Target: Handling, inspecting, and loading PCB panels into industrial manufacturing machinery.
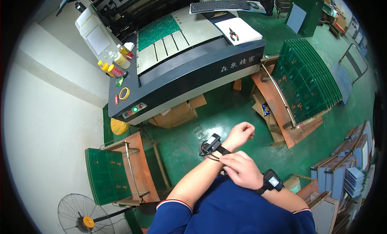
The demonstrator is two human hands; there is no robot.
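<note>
Two hands together above green floor (189,137): left hand (240,133) loosely fisted, holding nothing; right hand (240,169) laid over left wrist, fingers pressed onto black wrist device (212,144) strap, just beside its knuckles.

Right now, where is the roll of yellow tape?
In the head view, the roll of yellow tape lies flat on the left end of the dark machine top, beside a small red item and below the yellow bottles.
</note>
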